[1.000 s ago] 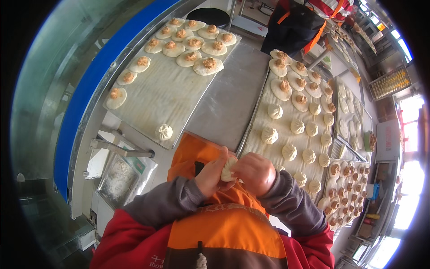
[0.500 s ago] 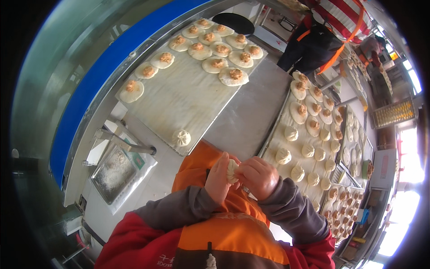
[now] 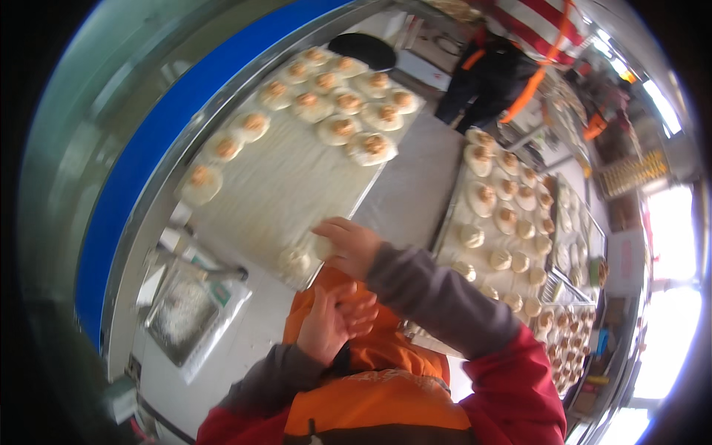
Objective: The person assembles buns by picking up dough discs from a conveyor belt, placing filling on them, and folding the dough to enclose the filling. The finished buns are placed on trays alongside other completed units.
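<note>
My right hand (image 3: pixel 351 247) reaches across to the near corner of the left tray (image 3: pixel 256 189), its fingers closed round a pleated bun (image 3: pixel 320 246), partly hidden by the hand. Just left of it on the tray sits another pleated bun (image 3: pixel 294 260). My left hand (image 3: pixel 334 320) hangs over my orange apron, palm up, fingers loosely apart and holding nothing. Toward the tray's far end lie several flat dough rounds with orange-brown filling (image 3: pixel 343 129).
On the right stands another tray (image 3: pixel 445 259) of filled rounds and pleated buns. A metal pan of flour (image 3: pixel 182 315) is at the lower left. Beyond the trays, a person in dark trousers (image 3: pixel 489 81) stands near a round black lid or pan (image 3: pixel 363 50).
The bun, held between both hands over my apron before, has travelled left and forward to the tray in my right hand. My left hand has let go, opened and dropped lower.
</note>
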Demonstrator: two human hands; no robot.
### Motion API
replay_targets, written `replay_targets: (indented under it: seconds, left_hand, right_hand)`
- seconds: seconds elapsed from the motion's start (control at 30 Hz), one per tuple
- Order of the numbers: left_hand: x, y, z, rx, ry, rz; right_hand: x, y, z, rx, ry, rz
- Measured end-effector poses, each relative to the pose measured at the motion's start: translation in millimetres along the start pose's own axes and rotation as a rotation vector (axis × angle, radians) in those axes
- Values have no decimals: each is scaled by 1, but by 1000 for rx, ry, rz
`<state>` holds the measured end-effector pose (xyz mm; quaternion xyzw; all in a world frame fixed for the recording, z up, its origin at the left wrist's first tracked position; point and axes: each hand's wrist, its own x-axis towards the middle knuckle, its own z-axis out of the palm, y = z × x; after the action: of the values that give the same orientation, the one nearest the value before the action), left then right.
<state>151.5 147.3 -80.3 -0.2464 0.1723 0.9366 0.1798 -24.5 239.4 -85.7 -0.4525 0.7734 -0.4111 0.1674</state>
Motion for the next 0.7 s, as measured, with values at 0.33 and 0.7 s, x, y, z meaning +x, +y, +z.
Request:
replay_targets:
  seconds: [0.33, 0.7]
  left_hand:
    - [4, 17, 77, 626, -178, 28]
    - [335, -24, 181, 1611, -221, 744]
  right_hand:
    - [-3, 33, -49, -278, 49, 102]
    - [-212, 110, -258, -417, 535, 661]
